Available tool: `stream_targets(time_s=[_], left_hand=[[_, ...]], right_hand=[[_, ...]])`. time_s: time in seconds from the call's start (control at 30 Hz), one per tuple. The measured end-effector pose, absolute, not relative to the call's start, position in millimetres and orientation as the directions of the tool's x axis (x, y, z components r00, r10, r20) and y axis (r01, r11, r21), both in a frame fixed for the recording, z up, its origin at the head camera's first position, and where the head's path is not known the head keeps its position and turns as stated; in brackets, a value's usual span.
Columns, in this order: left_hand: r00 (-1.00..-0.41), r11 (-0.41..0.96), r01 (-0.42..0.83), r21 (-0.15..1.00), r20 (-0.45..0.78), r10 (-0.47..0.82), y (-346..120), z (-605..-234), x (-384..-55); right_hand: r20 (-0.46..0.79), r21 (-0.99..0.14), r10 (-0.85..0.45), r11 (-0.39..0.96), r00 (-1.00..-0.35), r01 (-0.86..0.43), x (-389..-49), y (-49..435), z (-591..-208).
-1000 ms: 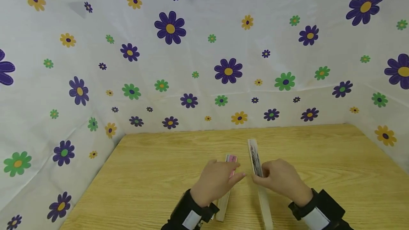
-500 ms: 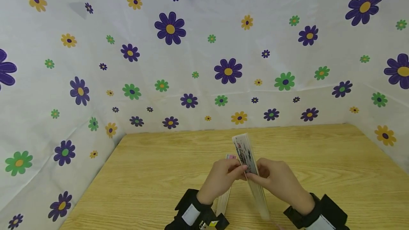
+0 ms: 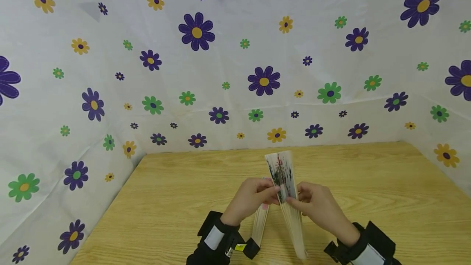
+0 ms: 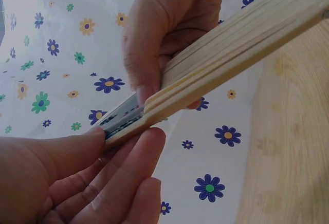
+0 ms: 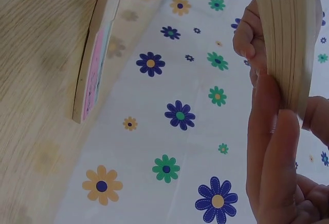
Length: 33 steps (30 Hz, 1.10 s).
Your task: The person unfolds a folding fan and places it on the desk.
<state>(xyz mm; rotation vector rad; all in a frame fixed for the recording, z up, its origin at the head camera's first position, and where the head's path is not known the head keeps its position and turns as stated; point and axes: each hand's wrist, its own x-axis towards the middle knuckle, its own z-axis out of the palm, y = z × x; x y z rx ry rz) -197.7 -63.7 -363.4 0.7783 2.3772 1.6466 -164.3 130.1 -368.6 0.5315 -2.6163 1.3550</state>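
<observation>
A folding fan (image 3: 282, 175) with pale wooden ribs and a dark and red floral print is held up between both hands, spread a little at its printed end. My left hand (image 3: 252, 197) pinches its left edge between thumb and fingers. On the right side, my right hand (image 3: 316, 203) grips the fan by thumb and fingers near where print meets ribs. In the left wrist view the stacked ribs (image 4: 241, 39) run to the upper right, and the thumb (image 4: 77, 149) presses the outer rib. A second folded fan (image 3: 260, 224) with a pink print lies on the table, partly behind the left hand.
The wood-grain table (image 3: 191, 183) stretches under both hands. A white cloth (image 3: 220, 60) printed with flowers hangs behind it and along both sides. In the right wrist view, the folded pink fan (image 5: 97, 59) lies to the left.
The left hand has moved in and taken hold of the fan's left edge. The right hand has lifted and tilted the fan leftward, and its printed end has spread wider.
</observation>
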Motion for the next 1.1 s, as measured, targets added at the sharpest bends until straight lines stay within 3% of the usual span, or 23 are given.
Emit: stream_targets(time_s=[0.47, 1.1], left_hand=[[-0.854, 0.222, 0.291, 0.931, 0.148, 0.499, -64, -360, -197], [-0.876, 0.27, 0.251, 0.929, 0.1, 0.471, -68, -358, -197]], right_hand=[[0.304, -0.738, -0.162, 0.584, -0.939, -0.339, -164, 133, -366], [0.319, -0.717, -0.107, 0.622, -0.942, -0.313, -170, 143, -363]])
